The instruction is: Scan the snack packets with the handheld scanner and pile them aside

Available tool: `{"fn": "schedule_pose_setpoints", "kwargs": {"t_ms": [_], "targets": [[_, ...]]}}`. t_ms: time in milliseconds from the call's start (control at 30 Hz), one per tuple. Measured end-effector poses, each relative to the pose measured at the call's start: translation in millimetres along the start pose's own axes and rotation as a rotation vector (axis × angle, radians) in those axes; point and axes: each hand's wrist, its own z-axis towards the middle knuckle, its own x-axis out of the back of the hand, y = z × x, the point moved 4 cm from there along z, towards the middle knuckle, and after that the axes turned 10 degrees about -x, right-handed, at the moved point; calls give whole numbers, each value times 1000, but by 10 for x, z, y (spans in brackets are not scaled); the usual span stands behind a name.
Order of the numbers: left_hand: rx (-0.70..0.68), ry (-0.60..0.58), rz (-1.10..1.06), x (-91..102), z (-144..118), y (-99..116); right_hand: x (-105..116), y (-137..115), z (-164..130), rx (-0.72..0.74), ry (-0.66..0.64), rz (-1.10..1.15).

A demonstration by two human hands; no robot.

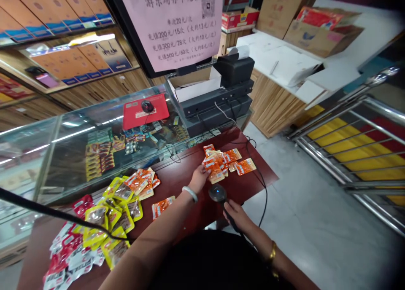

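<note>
Dark red-brown wood forms the counter (190, 172) we take as our landmark. Along its near-left stretch we see a heap of yellow snack packets (117, 214), with red-and-white packets (63, 256) at its end. Orange snack packets (224, 161) lie on its far-right part, where our left hand (198, 178) pinches one, apparently between thumb and fingers. Just off its right edge, our right hand (236, 216) is wrapped around a black barcode scanner (218, 194).

Left hand (198, 178) on snack packets (221, 161) at counter's (190, 176) right end; scanner (219, 194) just before them, in right hand (237, 216); more packets (107, 214) piled left; register (218, 100) behind.
</note>
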Motion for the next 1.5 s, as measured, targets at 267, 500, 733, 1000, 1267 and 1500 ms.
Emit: {"fn": "schedule_pose_setpoints", "kwargs": {"t_ms": [267,500,733,1000,1267,1500], "targets": [[-120,92,313,277,-74,149,-9,-8,-18,-10,-12,39],[162,245,1178,1670,-1125,247,-240,-11,135,-56,-96,-95],[383,74,1570,1993,-1666,321,-614,-120,133,-48,-235,-208],[396,57,1138,1865,-1697,27,-783,-156,68,-17,-270,-237],[117,53,888,1328,-1406,-22,-730,-270,-27,31,-302,-187],[132,3,812,1051,-1259,-160,-465,-183,-15,53,-190,-127]]}}
